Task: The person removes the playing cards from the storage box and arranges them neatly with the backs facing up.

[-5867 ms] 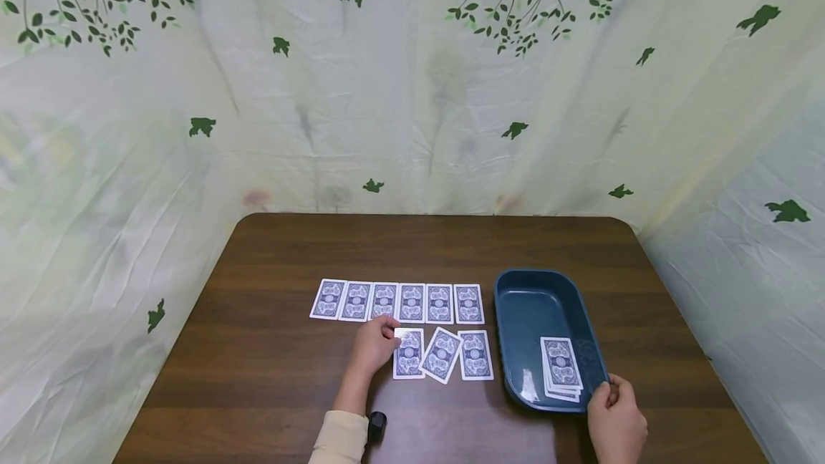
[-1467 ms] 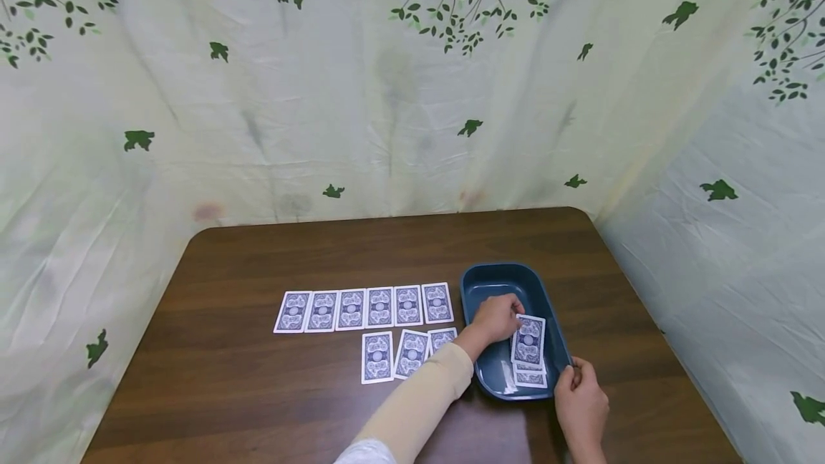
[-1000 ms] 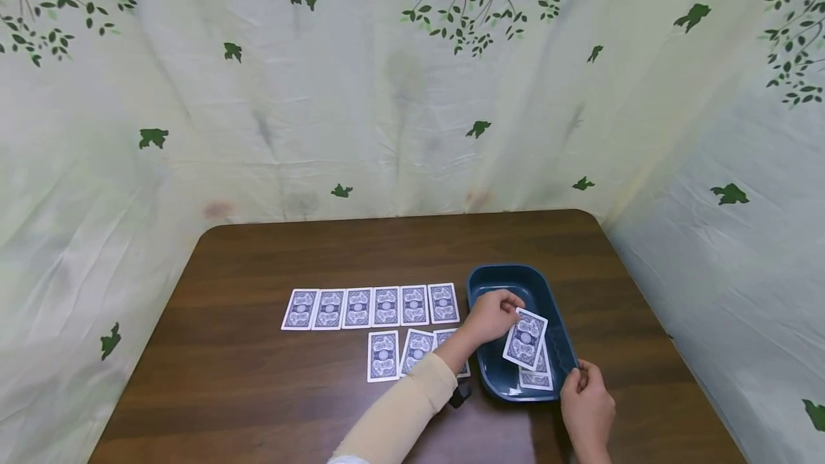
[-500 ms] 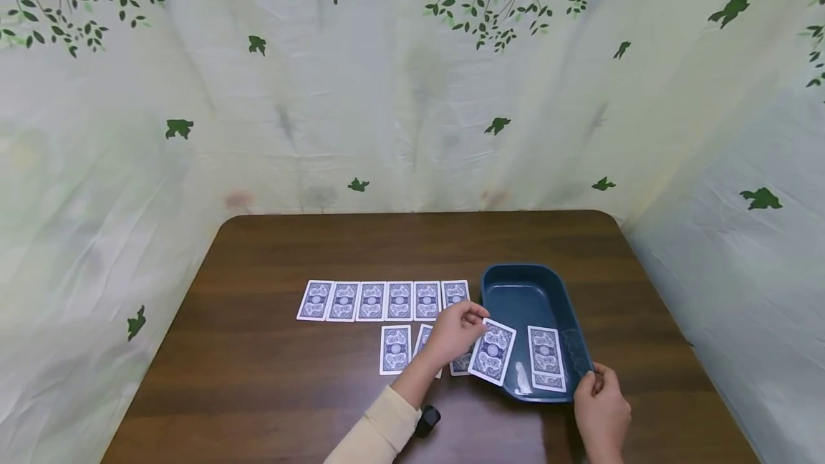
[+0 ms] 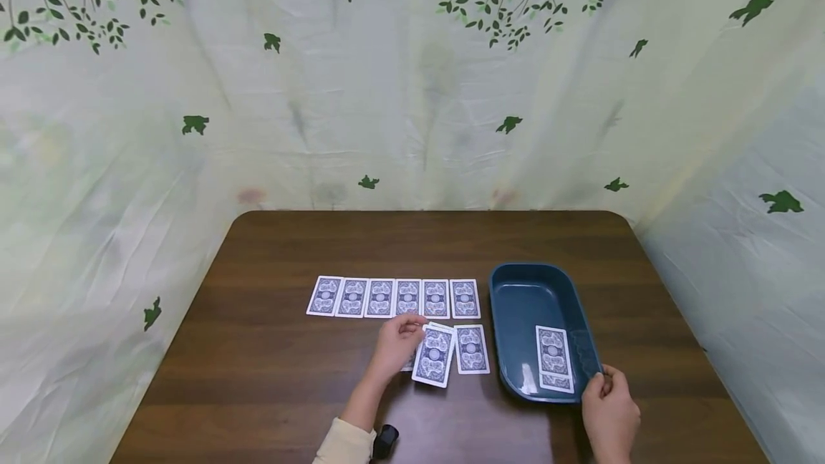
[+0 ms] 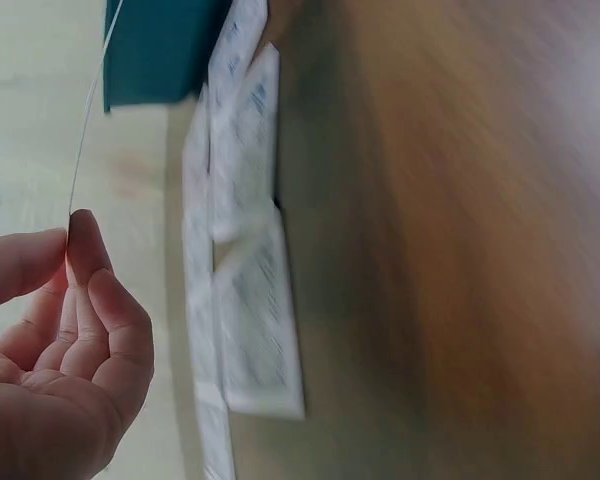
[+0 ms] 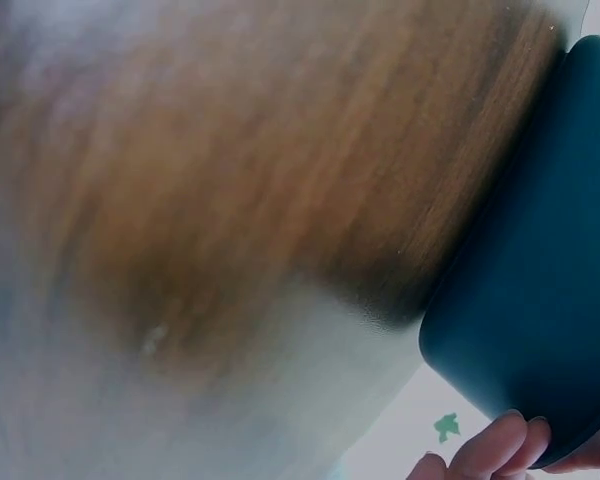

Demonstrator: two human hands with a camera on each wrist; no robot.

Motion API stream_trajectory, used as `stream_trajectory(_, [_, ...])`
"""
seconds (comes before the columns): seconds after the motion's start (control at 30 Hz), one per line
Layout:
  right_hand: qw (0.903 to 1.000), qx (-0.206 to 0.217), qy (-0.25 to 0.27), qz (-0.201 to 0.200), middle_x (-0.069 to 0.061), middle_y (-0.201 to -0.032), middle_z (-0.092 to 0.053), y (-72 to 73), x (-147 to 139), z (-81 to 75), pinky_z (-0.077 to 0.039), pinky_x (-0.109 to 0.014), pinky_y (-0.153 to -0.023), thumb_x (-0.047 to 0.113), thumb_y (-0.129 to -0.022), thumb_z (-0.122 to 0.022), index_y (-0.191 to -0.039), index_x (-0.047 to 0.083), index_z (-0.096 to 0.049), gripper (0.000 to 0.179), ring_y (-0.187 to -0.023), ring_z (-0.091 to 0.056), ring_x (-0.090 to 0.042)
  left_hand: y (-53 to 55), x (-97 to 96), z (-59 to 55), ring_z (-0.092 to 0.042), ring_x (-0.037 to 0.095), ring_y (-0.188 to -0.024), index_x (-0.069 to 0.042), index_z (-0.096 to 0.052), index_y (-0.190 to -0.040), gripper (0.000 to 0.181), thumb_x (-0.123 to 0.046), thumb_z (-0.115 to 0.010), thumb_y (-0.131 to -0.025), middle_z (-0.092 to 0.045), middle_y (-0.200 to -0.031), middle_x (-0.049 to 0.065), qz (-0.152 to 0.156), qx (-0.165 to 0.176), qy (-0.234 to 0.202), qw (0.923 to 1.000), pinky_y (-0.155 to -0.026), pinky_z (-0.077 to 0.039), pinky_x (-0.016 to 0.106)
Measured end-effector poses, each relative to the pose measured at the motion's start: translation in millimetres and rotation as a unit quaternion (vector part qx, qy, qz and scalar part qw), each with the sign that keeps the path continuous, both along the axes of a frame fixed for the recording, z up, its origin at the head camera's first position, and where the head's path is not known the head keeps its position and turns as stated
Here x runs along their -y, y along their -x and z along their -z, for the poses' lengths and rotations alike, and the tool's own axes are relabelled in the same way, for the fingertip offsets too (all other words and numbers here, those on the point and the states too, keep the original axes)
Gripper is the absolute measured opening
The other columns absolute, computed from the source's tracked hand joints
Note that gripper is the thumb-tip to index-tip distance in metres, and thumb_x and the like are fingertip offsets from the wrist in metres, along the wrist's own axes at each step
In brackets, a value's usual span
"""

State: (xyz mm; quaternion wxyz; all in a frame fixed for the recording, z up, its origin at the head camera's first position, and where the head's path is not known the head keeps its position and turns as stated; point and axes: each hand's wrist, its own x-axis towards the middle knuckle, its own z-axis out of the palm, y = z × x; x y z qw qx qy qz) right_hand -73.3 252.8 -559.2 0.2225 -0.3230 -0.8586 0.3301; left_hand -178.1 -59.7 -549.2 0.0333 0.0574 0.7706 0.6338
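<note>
My left hand pinches a blue-and-white playing card by its upper left corner, back side up, over the second row of cards. In the left wrist view the card shows edge-on as a thin white line between thumb and fingers. Beneath it lie partly covered cards, with one card fully visible to the right. At the blue tray, my right hand grips the front right rim. Inside the tray, overlapping cards lie back up. The right wrist view shows fingers at the tray's edge.
A row of several face-down cards lies behind the left hand, edge to edge. The brown wooden table has rounded far corners, and a printed curtain hangs around it.
My left hand has lifted a card out of the tray and carried it left over the second row. Fewer cards show in the tray. My right hand has stayed on the rim.
</note>
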Motion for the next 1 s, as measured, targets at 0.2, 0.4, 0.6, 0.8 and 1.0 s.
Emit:
stream_trajectory(0.2, [1.0, 0.001, -0.002, -0.001, -0.015, -0.068, -0.054, 0.3, 0, -0.2, -0.035, -0.051, -0.061, 0.013, -0.093, -0.048, -0.108, -0.006, -0.06, 0.027, -0.062, -0.049, -0.04, -3.6, 32.7, 14.0, -0.062, 0.016, -0.076, 0.012, -0.067, -0.1, 0.019, 0.007, -0.064, -0.082, -0.067, -0.083, 0.014, -0.055, 0.015, 0.005, 0.9983, -0.07, -0.05, 0.022])
stream_trajectory(0.4, [1.0, 0.004, 0.004, -0.001, -0.016, -0.068, -0.054, 0.2, 1, -0.7, -0.035, -0.052, -0.062, 0.014, -0.094, -0.047, -0.109, -0.005, -0.06, 0.028, -0.064, -0.05, -0.042, -1.1, 61.9, 23.2, -0.062, 0.015, -0.075, 0.011, -0.068, -0.101, 0.019, 0.008, -0.064, -0.082, -0.068, -0.083, 0.015, -0.112, 0.029, 0.041, 0.9925, -0.069, -0.049, 0.022])
stream_trajectory(0.6, [1.0, -0.005, 0.0, -0.004, -0.014, -0.064, -0.053, -0.6, -1, 0.3, -0.036, -0.055, -0.061, 0.014, -0.093, -0.047, -0.107, -0.005, -0.061, 0.027, -0.061, -0.051, -0.044, 5.5, 81.8, 23.7, -0.062, 0.017, -0.078, 0.012, -0.067, -0.104, 0.02, 0.006, -0.061, -0.086, -0.069, -0.087, 0.017, -0.146, 0.061, 0.047, 0.9863, -0.069, -0.048, 0.023])
stream_trajectory(0.8, [1.0, 0.002, 0.001, -0.004, -0.014, -0.063, -0.052, -1.2, -1, -0.6, -0.035, -0.054, -0.06, 0.014, -0.093, -0.047, -0.107, -0.005, -0.06, 0.027, -0.06, -0.05, -0.042, 14.3, 88.3, 27.7, -0.063, 0.02, -0.076, 0.01, -0.069, -0.1, 0.018, 0.005, -0.06, -0.085, -0.069, -0.084, 0.017, -0.15, 0.031, 0.118, 0.9812, -0.069, -0.049, 0.03])
stream_trajectory(1.0, [1.0, 0.006, 0.001, -0.004, -0.014, -0.063, -0.052, -1.5, 0, -1.9, -0.035, -0.052, -0.061, 0.014, -0.093, -0.047, -0.108, -0.005, -0.06, 0.028, -0.061, -0.05, -0.042, 17.1, 89.1, 26.2, -0.061, 0.02, -0.075, 0.003, -0.071, -0.099, 0.017, 0.0, -0.063, -0.084, -0.067, -0.082, 0.008, -0.157, 0.023, 0.2, 0.9669, -0.07, -0.049, 0.035])
